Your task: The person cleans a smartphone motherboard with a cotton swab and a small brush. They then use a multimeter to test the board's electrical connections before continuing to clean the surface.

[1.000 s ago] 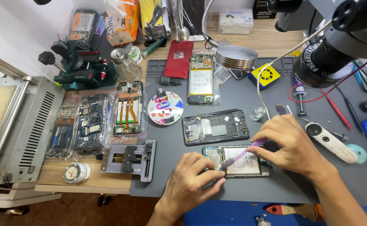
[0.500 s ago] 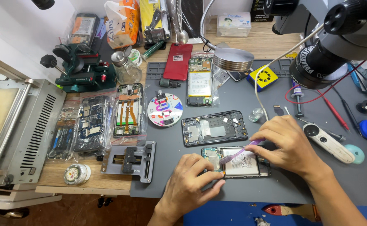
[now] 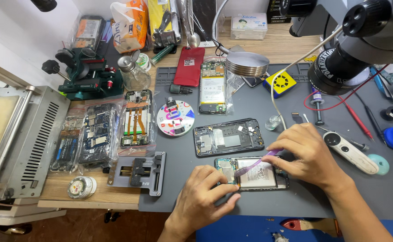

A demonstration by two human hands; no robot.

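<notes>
Right hand holds purple pry tool on opened phone (left hand steadying)

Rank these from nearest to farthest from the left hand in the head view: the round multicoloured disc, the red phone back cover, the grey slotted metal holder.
1. Grey slotted metal holder, just left of the left hand.
2. Round multicoloured disc, up and left.
3. Red phone back cover, far up the mat.

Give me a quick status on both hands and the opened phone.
Left hand steadies opened phone at its left end. Right hand holds purple pry tool, tip over the phone's battery. Empty phone frame lies just behind, apart.
</notes>
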